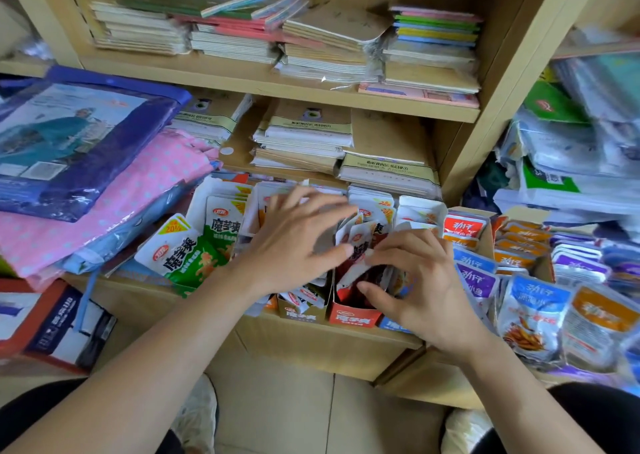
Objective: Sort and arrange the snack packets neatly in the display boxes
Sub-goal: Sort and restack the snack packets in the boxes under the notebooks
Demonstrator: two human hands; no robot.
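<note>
Under right hand (419, 280): red packets (358, 242), pinched, stood crooked in red display box (349, 316).
Left hand (294, 245): splayed, empty.
Beside it: green packets (188, 252) lay unsorted.

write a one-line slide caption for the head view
Right hand grips dark red snack packets in the red display box while the left hand presses against them; green packets lie alongside.

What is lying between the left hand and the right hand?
Head view: red snack packets, standing in the red display box; the right hand pinches them.
</note>
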